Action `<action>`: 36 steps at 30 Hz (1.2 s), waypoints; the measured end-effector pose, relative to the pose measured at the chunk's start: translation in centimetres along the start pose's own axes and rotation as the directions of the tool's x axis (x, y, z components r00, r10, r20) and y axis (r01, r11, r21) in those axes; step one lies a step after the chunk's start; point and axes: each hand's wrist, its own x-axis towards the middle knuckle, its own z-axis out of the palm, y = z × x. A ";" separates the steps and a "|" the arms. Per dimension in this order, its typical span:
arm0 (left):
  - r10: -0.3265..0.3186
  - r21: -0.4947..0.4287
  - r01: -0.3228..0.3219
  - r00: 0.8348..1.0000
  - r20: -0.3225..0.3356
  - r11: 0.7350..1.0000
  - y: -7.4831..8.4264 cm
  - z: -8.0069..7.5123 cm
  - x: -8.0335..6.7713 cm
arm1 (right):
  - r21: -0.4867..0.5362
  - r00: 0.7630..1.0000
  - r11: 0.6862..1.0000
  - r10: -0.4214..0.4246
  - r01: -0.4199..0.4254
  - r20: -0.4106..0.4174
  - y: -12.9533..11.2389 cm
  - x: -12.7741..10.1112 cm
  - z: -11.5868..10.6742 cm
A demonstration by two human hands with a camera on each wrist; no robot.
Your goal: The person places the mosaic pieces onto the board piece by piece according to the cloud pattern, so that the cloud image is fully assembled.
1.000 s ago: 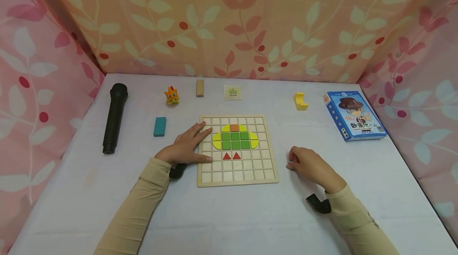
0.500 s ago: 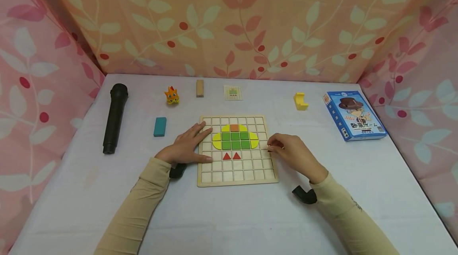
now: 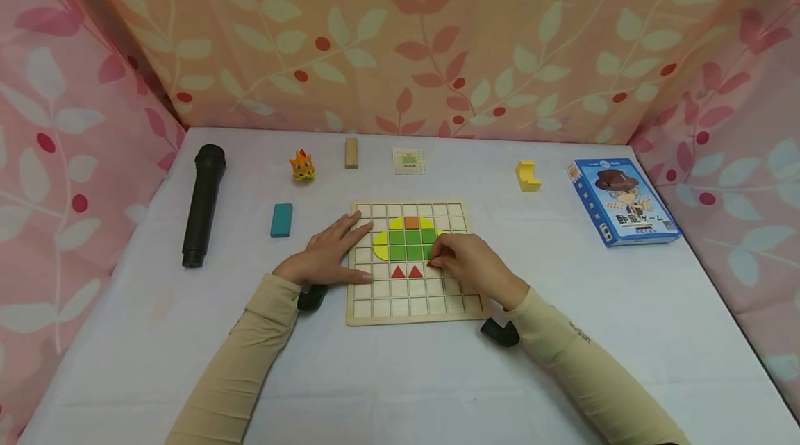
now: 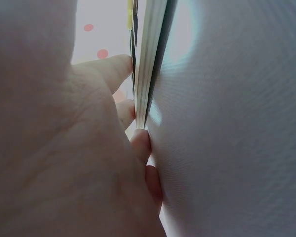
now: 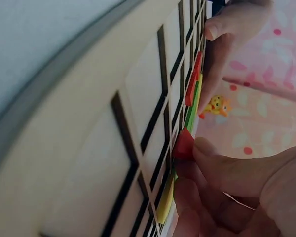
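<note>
A wooden grid board (image 3: 398,309) lies on the table. My left hand (image 3: 321,257) rests on its left edge, fingers spread and extended; in the left wrist view the fingertips meet the board's side (image 4: 149,54). Between thumb and fingers my right hand (image 3: 478,266) pinches a red triangle tile (image 5: 184,144) at the board, just right of two red triangles (image 3: 415,272) set side by side. Above these sit green square tiles (image 3: 414,253), an orange square (image 3: 411,222) and yellow rounded tiles (image 3: 380,246). The right hand covers some yellow tiles and several cells.
Behind the board lie a small pattern card (image 3: 409,161), a wooden block (image 3: 351,153) and an orange toy figure (image 3: 303,166). A teal block (image 3: 282,221) and black microphone (image 3: 203,205) are left. To the right are a yellow piece (image 3: 528,176) and blue box (image 3: 623,202).
My right hand has moved left from the table beside the board to over its right half, carrying the red triangle tile. The left hand has stayed on the board's left edge.
</note>
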 end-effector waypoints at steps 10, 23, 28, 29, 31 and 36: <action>-0.004 0.016 0.004 1.000 -0.001 1.000 -0.8 0.6 0.4 | -0.019 0.998 1.000 -0.021 0.022 0.056 -0.1 -0.1 0.3; -0.003 0.018 0.003 1.000 -0.015 1.000 -1.4 0.9 0.7 | -0.069 0.993 0.995 -0.061 0.068 0.100 -0.2 -0.2 0.3; -0.006 0.024 0.006 1.000 -0.010 1.000 -1.4 0.9 0.7 | -0.109 0.989 0.989 -0.089 0.102 0.120 -0.1 -0.3 0.3; -0.006 0.026 0.006 1.000 -0.010 1.000 -1.3 0.9 0.7 | -0.112 0.988 0.988 -0.093 0.107 0.125 -0.1 -0.3 0.3; -0.005 0.029 0.006 1.000 -0.011 1.000 -1.3 0.9 0.7 | -0.117 0.987 0.987 -0.096 0.112 0.129 -0.2 -0.3 0.3; 0.000 0.025 0.001 1.000 -0.016 1.000 -1.2 0.9 0.6 | -0.132 0.989 0.986 -0.083 0.099 0.124 -0.4 -0.3 0.2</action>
